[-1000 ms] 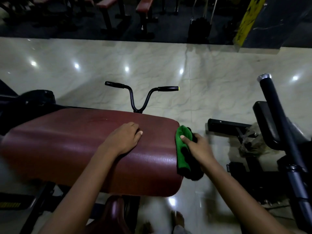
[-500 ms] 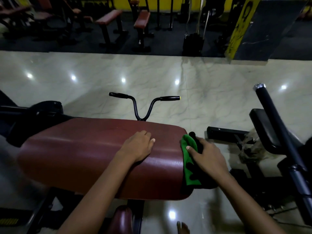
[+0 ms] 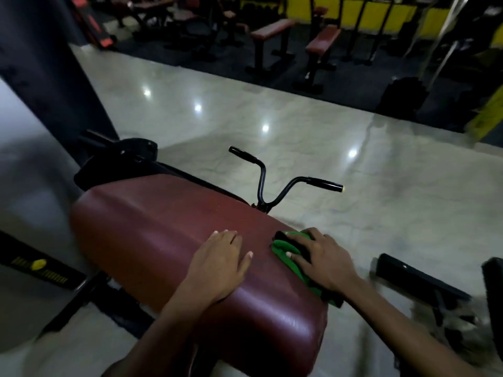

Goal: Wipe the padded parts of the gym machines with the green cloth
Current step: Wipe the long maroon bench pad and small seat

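One maroon pad, one green cloth, two hands. Left hand lies flat and relaxed on the pad top. Right hand presses the cloth with spread fingers; earlier it worked the pad's right end face, now the top near the edge.

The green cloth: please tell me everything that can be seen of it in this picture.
The green cloth is bright green with a darker, almost black part, and it looks soft and bunched, not spread flat. It lies on the right end of the dark red padded seat, and its near end hangs over the pad's right edge. The right hand lies on top of it with the fingers spread, covering much of it. The left hand rests on the pad beside it and does not touch it.
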### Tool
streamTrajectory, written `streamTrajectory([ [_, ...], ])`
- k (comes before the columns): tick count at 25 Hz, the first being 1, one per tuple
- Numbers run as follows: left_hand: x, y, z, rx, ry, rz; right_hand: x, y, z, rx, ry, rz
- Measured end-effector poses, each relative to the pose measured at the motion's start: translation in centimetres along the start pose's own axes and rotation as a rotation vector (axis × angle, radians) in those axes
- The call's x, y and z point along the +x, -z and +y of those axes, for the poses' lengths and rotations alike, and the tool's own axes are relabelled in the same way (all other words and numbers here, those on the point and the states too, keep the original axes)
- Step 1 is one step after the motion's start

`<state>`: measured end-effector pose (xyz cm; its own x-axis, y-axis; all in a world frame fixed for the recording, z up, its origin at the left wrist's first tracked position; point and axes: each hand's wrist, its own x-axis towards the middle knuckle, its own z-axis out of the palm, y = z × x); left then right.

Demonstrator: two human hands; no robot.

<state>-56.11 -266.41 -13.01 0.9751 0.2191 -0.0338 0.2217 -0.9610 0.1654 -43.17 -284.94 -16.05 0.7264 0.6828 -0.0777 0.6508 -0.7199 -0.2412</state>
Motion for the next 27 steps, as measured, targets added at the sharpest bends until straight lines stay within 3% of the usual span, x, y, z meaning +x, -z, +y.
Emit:
streamTrajectory([
  [4,0.4,-0.1,1.1,0.027,0.127,-0.055,3.6,-0.7,1.2,-0.023,-0.045,-0.081],
  [8,1.0,0.0,1.4,0.022,0.201,-0.079,-1.8,0.8,-3.0,0.097,0.318,0.174],
  [10,1.1,-0.2,1.2,-0.01,0.212,-0.092,-2.5,0.3,-3.4,0.104,0.395,0.231],
  [16,0.4,0.0,2.1,0.009,0.297,-0.022,5.1,-2.3,1.3,0.049,0.107,0.075],
  [21,0.0,0.0,2.8,0.042,0.441,0.04,8.9,-3.3,3.2,0.034,-0.005,-0.005],
  [23,-0.2,0.0,2.4,0.06,0.528,0.068,7.6,-2.1,2.3,0.131,0.146,0.06],
  [25,-0.4,-0.3,1.5,0.08,0.616,0.127,4.4,-0.4,-0.2,0.301,0.434,0.134],
  [27,-0.7,-0.6,1.1,0.051,0.697,0.192,1.2,-0.1,-2.3,0.278,0.734,0.183],
])
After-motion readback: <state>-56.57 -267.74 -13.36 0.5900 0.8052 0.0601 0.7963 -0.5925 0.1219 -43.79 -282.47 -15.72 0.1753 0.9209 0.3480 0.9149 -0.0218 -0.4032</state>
